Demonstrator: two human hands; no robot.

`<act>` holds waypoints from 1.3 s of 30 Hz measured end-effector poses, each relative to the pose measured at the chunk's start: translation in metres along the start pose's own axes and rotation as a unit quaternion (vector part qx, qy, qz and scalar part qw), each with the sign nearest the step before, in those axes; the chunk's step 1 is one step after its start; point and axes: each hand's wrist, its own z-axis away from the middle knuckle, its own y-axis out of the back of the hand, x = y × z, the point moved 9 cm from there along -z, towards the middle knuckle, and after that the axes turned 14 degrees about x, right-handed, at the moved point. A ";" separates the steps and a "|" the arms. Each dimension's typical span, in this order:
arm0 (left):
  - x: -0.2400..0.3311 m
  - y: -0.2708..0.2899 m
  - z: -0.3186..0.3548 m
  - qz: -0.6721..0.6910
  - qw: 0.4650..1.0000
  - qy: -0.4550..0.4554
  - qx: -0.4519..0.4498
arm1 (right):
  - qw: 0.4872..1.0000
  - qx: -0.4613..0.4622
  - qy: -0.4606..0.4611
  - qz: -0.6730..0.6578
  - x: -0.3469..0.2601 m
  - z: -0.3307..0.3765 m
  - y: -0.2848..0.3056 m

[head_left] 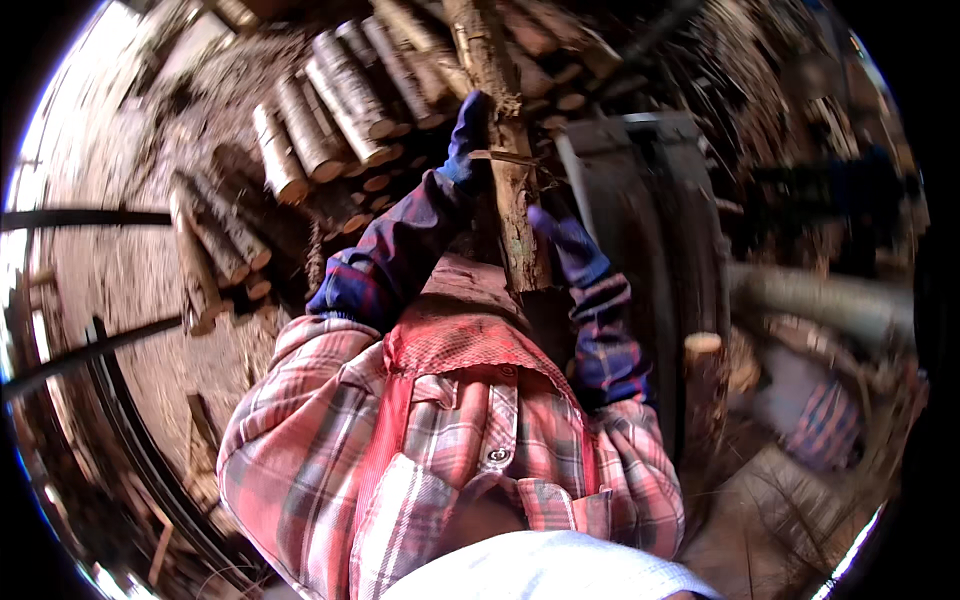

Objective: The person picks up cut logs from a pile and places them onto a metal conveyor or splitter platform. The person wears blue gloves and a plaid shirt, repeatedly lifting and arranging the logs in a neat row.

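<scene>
A long rough-barked log [513, 190] stretches away from me, its near end just in front of my red apron [460, 335]. My left hand [466, 145], in a blue-purple glove, is closed against the log's left side, its fingers partly hidden. Nearer to me, my right hand [570, 248], gloved alike, grips the right side close to the near end; its fingers are partly hidden too. A thin splinter of bark [503, 157] sticks out across the log between the hands. Blue plaid sleeve covers reach up both forearms.
Stacked cut logs [345, 100] lie ahead and to the left, with a smaller pile [215, 240] nearer. A worn metal frame [640, 190] stands right of the log. Dark metal bars [90, 218] jut in from the left. A checked cloth [825, 425] shows at lower right.
</scene>
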 end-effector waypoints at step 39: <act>-0.008 0.080 0.216 -0.008 0.780 0.626 -0.011 | 0.789 0.082 0.422 0.440 -0.094 -0.001 0.026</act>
